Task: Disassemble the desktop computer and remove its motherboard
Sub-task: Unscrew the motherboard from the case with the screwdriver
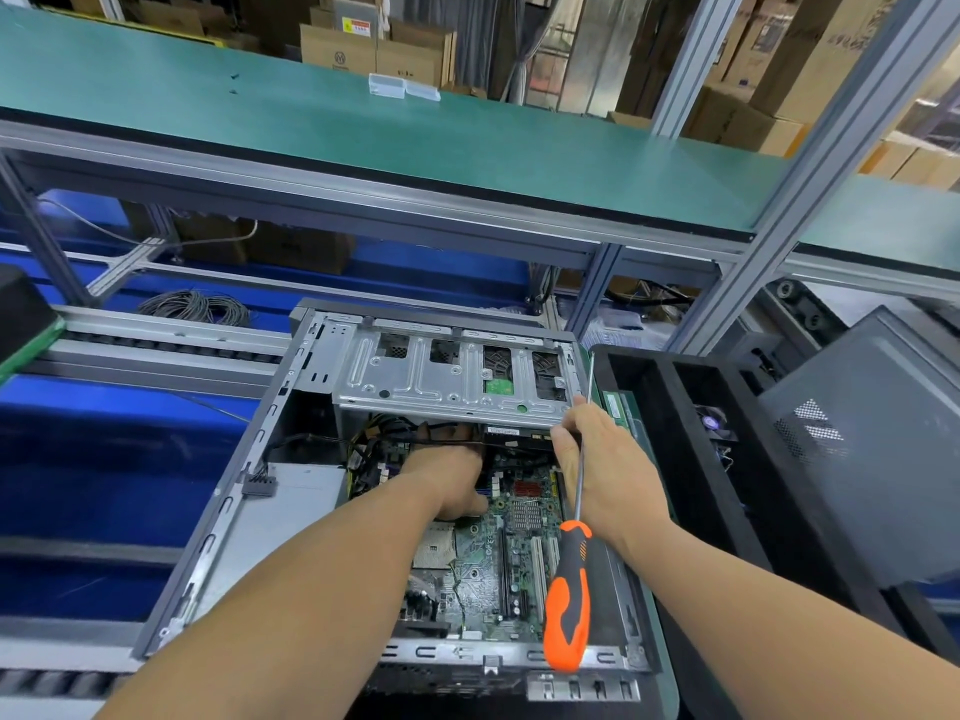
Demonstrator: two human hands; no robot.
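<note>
Left hand (449, 485) reaches under the drive cage (452, 376), fingers hidden, grip unclear. Right hand (597, 459) pinches the screwdriver (569, 589) shaft, handle hanging near. Motherboard (488, 563) sits in the open case (218, 511). Likely freeing a cable or connector; next needs screws out.

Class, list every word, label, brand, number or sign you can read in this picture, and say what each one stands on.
No text here reads clearly.
Cardboard box behind the shelf: round logo with a line beneath, too blurred.
Yellow-and-red sticker on the grey panel above it: too small.
White label under the drive cage: blurred.
Motherboard: markings too small.
</note>
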